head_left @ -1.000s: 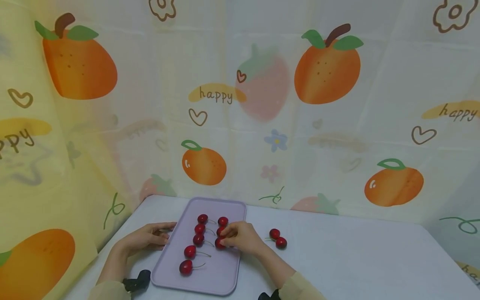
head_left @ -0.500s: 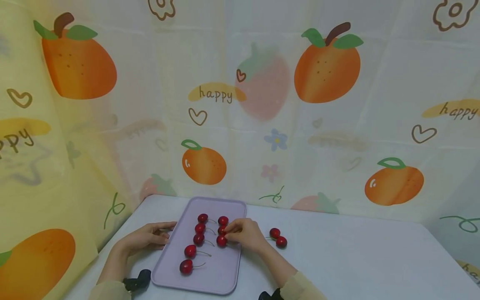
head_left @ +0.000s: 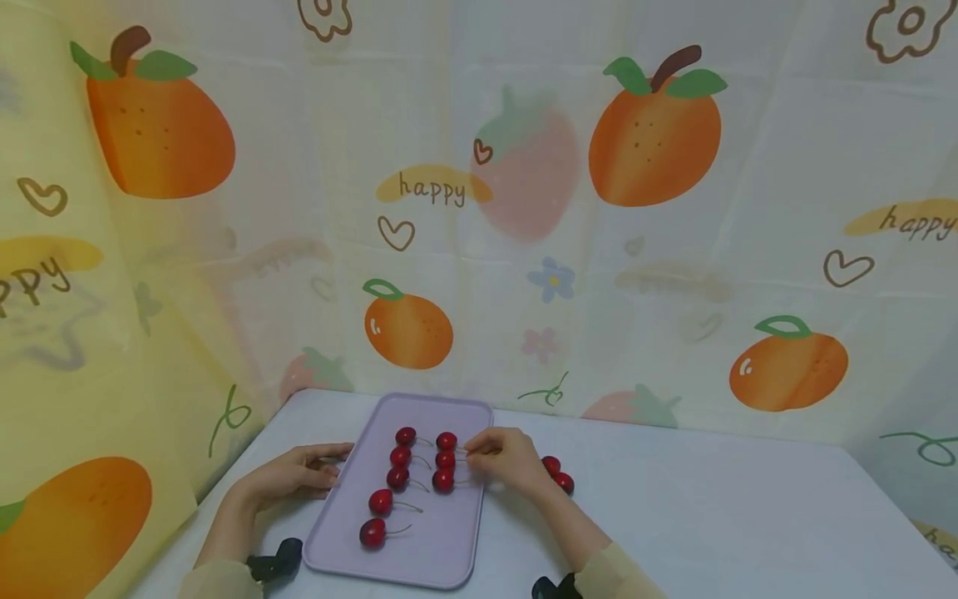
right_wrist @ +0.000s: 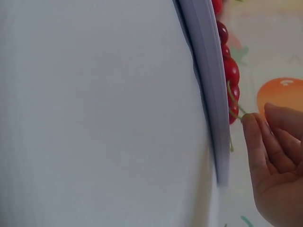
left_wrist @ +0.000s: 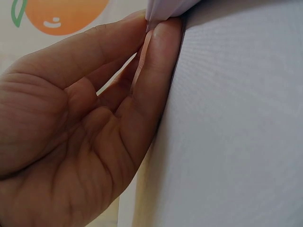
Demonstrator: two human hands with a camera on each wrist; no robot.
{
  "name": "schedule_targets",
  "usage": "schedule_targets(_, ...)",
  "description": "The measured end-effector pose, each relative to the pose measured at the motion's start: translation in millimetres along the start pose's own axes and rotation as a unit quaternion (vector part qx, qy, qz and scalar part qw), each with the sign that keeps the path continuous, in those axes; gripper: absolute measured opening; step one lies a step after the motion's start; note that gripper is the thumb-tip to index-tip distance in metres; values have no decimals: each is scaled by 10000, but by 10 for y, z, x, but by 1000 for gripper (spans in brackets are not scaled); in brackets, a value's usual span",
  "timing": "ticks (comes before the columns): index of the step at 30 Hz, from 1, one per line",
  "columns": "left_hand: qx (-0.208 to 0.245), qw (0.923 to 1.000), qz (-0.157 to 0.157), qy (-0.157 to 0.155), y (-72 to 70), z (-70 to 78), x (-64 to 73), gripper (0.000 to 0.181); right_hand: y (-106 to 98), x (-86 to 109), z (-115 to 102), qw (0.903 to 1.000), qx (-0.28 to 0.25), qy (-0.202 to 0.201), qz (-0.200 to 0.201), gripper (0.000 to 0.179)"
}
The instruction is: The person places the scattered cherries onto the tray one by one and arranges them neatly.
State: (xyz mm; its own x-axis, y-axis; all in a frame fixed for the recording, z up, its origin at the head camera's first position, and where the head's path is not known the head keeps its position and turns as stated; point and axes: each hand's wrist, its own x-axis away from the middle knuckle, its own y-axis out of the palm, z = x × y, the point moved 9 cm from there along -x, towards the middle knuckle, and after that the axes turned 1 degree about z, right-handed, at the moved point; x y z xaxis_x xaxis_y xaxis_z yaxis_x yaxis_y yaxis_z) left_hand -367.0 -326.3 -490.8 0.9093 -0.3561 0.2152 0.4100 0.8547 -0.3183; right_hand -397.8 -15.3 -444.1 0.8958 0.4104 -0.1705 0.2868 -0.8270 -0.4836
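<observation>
A lilac tray [head_left: 419, 553] lies on the table with red stemmed cherries in two columns. Several cherries [head_left: 382, 502] form the left column. Three make up the right one, the nearest being a dark red cherry [head_left: 443, 481]. My left hand [head_left: 294, 472] pinches the tray's left edge; in the left wrist view its thumb and fingers meet at the tray rim [left_wrist: 165, 8]. Just right of the right column is my right hand [head_left: 509, 459], its fingertips beside the stems. The right wrist view shows a gap between its thumb and forefinger, with a stem end [right_wrist: 240, 109] close to one fingertip.
Two more cherries [head_left: 561, 481] lie on the white table [head_left: 696, 516] right of the tray, partly hidden behind the right wrist. A fruit-printed curtain [head_left: 524, 274] stands behind the table and along its left. Both wrists wear black devices [head_left: 275, 561].
My right hand has let go of the nearest cherry in the right column and drawn back to the right. That cherry shifted slightly right earlier. My left hand stays on the tray.
</observation>
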Motion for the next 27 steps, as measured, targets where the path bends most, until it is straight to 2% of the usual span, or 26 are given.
schedule_targets(15,31,10000,-13,-5,0,-23,-4,67,-521,136,81,9973,-362,111,634,21)
schedule_targets(23,75,9999,-88,39,15,0,5,68,-884,226,265,9908,-374,551,1181,15)
schedule_targets(27,90,9998,-131,82,17,7,6,68,-1024,278,366,9869,-131,729,1431,15)
